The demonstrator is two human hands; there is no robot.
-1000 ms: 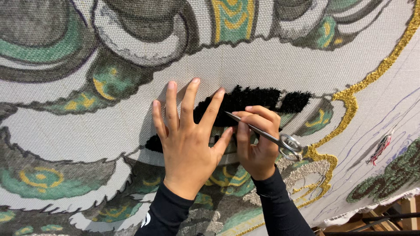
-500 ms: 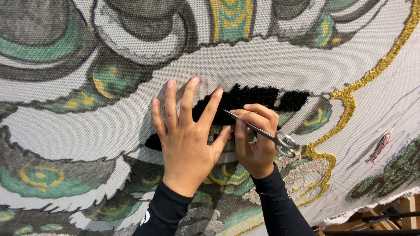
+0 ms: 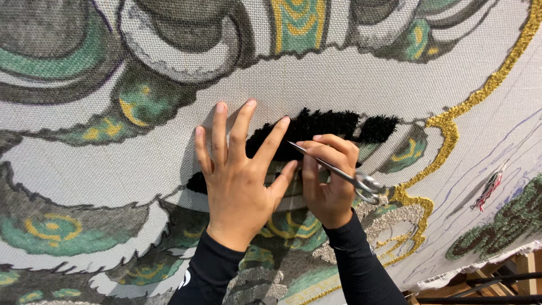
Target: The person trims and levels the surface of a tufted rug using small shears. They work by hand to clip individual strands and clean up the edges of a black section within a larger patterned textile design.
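Two hands at work on a large printed canvas [image 3: 350, 79], stretched taut, pattern in green, grey and gold. Right hand [image 3: 327, 181] has its grip closed round a pair of metal scissors [image 3: 339, 172]. Long axis of the scissors runs from lower right to upper left: ring handles [image 3: 368, 187] sit low by the knuckles, tips [image 3: 292, 144] point up-left toward the left hand's forefinger. Blades look together, though too thin to be sure.

Left hand [image 3: 240, 181] lies flat on the canvas, fingers spread, holding nothing; its fingertips rest over the left end of a black tufted patch [image 3: 333, 125].

The patch is a long strip running left to right, ending just short of a gold tufted line [image 3: 451, 127] on its right. Scissor tips lie on its lower edge. Bare weave above the patch gives open room; the canvas edge shows at lower right, with a wooden frame [image 3: 525, 268] beyond it.
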